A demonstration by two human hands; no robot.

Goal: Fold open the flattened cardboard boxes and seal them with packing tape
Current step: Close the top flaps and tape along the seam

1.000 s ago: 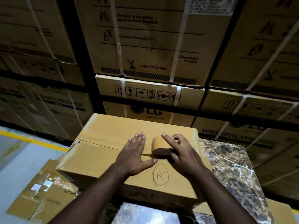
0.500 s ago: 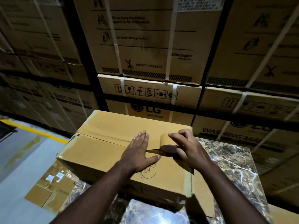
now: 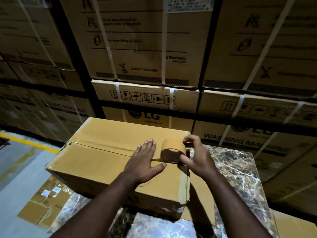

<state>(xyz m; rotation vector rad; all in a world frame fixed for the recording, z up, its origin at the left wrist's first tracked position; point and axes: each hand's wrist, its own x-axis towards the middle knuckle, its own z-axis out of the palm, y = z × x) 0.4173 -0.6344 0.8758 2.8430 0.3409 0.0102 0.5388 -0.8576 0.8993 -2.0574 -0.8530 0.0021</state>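
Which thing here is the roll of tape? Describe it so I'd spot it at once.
Find the plain cardboard box lying on the marble-patterned table. At its right end, the right hand grips the tape roll: the only round thing, tan with a dark core.

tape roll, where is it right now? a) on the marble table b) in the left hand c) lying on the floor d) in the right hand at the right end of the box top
d: the right hand grips the tape roll near the right edge of the box, while the left hand lies flat on the box top.
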